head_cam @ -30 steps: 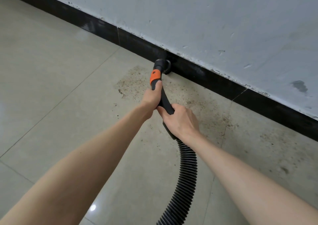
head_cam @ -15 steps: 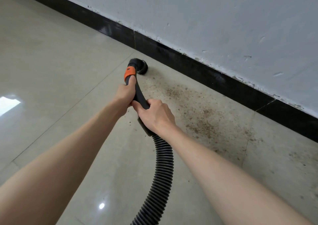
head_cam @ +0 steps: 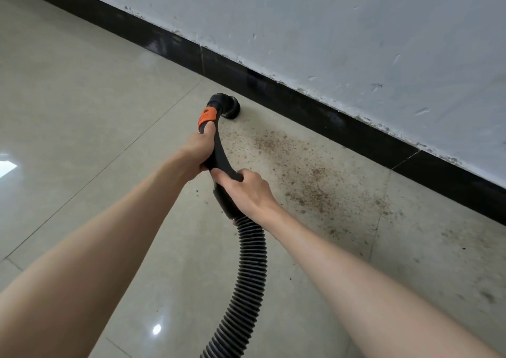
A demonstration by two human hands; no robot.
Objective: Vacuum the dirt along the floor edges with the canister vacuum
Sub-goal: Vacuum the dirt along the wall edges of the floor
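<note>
Suction step underway; left hand (head_cam: 201, 145) and right hand (head_cam: 243, 190) both clench the vacuum handle (head_cam: 219, 155); brush nozzle (head_cam: 228, 108) sits near the baseboard (head_cam: 315, 111); next, probably sweep rightward through the dirt (head_cam: 301, 171).

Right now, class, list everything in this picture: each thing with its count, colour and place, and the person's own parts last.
Round brush nozzle: one, black, on the floor beside the skirting.
Handle tube: one, black with an orange collar, held in both hands.
Ribbed hose: one, black, running down out of view.
Dirt patch: one, brown, right of the nozzle.
Floor tiles: beige, glossy.
Skirting: black, at the wall's foot.
Wall: pale, scuffed.
Left hand: grips nearer the collar.
Right hand: grips nearer the hose.
</note>
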